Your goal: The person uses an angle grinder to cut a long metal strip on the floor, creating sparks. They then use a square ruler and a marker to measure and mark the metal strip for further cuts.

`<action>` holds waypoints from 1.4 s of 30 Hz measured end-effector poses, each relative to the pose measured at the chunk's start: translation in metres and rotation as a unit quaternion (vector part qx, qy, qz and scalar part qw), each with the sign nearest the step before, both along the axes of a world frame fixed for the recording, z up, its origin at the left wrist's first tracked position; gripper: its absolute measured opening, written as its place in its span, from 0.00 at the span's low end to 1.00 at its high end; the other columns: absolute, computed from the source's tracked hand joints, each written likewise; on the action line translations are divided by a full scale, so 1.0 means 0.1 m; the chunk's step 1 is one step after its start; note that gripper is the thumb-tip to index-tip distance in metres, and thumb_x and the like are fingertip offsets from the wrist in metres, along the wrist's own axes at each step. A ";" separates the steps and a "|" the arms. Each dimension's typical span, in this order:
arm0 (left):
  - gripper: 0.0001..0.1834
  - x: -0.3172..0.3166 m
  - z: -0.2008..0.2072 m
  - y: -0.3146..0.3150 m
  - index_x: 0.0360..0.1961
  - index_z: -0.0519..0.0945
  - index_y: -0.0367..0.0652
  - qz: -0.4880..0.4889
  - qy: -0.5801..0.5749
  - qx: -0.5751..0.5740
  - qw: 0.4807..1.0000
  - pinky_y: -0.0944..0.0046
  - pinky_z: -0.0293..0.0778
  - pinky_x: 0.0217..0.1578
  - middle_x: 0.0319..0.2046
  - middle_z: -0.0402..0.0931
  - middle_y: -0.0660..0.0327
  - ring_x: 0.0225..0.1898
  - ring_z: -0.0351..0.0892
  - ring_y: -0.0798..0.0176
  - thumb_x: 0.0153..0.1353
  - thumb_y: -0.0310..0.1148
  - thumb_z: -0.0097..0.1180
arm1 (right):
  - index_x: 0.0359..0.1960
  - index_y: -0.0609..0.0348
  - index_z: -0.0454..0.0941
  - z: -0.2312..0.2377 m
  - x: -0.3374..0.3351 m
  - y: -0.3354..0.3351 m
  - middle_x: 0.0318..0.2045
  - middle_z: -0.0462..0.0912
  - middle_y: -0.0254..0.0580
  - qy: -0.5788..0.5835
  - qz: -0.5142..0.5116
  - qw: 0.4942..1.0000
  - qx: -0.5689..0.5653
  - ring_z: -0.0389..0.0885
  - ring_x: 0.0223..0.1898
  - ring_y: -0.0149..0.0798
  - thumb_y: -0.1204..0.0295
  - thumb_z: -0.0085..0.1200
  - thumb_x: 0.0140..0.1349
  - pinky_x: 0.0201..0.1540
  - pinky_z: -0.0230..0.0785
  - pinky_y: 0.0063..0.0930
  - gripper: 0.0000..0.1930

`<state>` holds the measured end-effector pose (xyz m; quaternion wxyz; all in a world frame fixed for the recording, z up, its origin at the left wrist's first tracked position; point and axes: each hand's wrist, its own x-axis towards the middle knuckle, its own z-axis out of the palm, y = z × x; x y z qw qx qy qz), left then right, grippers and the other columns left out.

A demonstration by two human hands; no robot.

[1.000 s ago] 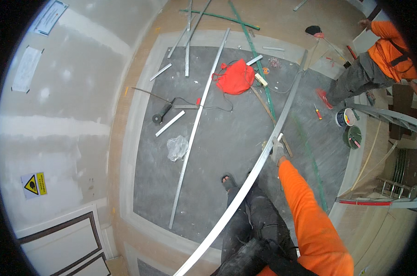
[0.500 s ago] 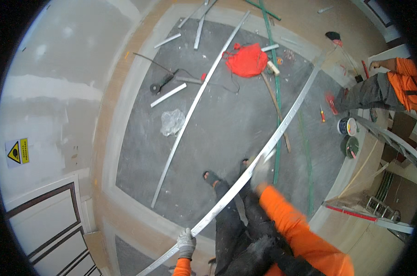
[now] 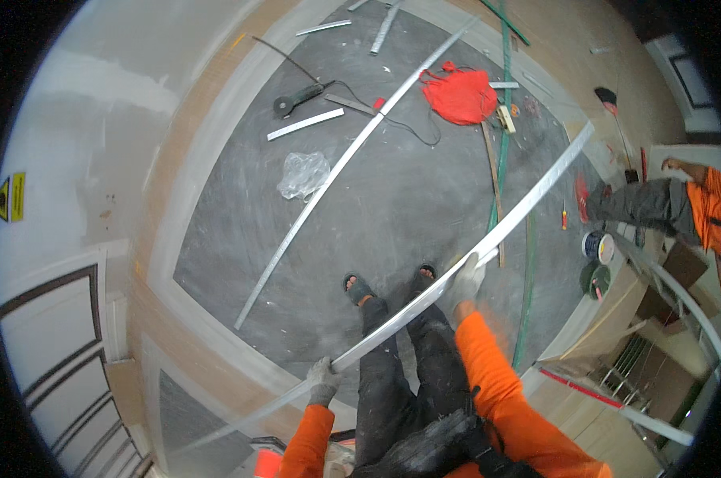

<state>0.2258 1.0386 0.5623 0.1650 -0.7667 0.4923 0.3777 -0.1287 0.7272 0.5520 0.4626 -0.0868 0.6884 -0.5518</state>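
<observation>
A long white-silver metal profile [image 3: 408, 309] slants across in front of my legs, from the lower left up to the right. My left hand [image 3: 323, 382], in a grey-white glove, is closed round its lower part. Farther up, my gloved right hand [image 3: 466, 280] grips the same profile from its near side, fingers partly hidden behind it. The profile's lower-left end is blurred. Beyond it, a second long metal profile [image 3: 340, 165] lies on the grey floor, roughly in line with it.
An angle grinder [image 3: 296, 101] with its cord, short profile offcuts [image 3: 305, 125], clear plastic [image 3: 304, 174] and a red bag [image 3: 460, 94] lie ahead. Green strips [image 3: 504, 135] run along the right. A person in orange [image 3: 707, 203] stands at right near a bucket [image 3: 597, 247].
The held profile and both hands have shifted with my view, which has turned slightly. My right hand, blurred before, now shows clearly round the profile. The profile stays in both hands.
</observation>
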 end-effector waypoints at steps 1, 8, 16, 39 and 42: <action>0.16 -0.01 -0.14 -0.06 0.46 0.81 0.48 -0.017 0.002 -0.006 1.000 0.42 0.77 0.52 0.44 0.84 0.50 0.49 0.84 0.41 0.57 0.38 0.63 | 0.45 0.60 0.72 0.00 0.20 0.18 0.28 0.79 0.39 -0.011 -0.005 1.000 0.018 0.78 0.25 0.35 0.56 0.43 0.82 0.30 0.75 0.33 0.18; 0.22 0.70 -0.80 0.48 0.53 0.79 0.47 -0.068 -0.030 -0.030 0.997 0.43 0.75 0.56 0.51 0.82 0.53 0.55 0.82 0.46 0.59 0.43 0.62 | 0.59 0.63 0.65 -0.50 0.74 0.68 0.32 0.82 0.45 0.042 0.121 0.991 0.047 0.82 0.28 0.42 0.61 0.43 0.82 0.37 0.80 0.41 0.17; 0.24 1.31 -1.70 1.16 0.64 0.76 0.48 -0.044 -0.070 -0.053 0.995 0.45 0.70 0.61 0.55 0.79 0.54 0.59 0.77 0.47 0.69 0.43 0.53 | 0.58 0.66 0.73 -1.88 -0.36 -0.98 0.44 0.85 0.51 0.212 0.131 0.961 0.122 0.86 0.41 0.44 0.56 0.48 0.80 0.43 0.80 0.39 0.22; 0.28 2.60 -4.61 1.25 0.63 0.78 0.50 0.111 -0.217 0.136 0.960 0.47 0.67 0.64 0.57 0.82 0.54 0.62 0.78 0.50 0.60 0.31 0.58 | 0.47 0.60 0.75 -5.47 1.10 -1.30 0.37 0.81 0.43 0.029 0.445 0.855 0.266 0.82 0.35 0.43 0.45 0.51 0.77 0.33 0.82 0.45 0.25; 0.36 2.73 -4.80 1.46 0.71 0.73 0.46 0.111 -0.247 0.182 0.945 0.46 0.66 0.66 0.61 0.79 0.55 0.66 0.74 0.52 0.59 0.34 0.59 | 0.51 0.61 0.75 -5.55 1.37 -1.11 0.37 0.82 0.46 -0.026 0.431 0.874 0.223 0.82 0.34 0.44 0.47 0.54 0.76 0.34 0.83 0.44 0.25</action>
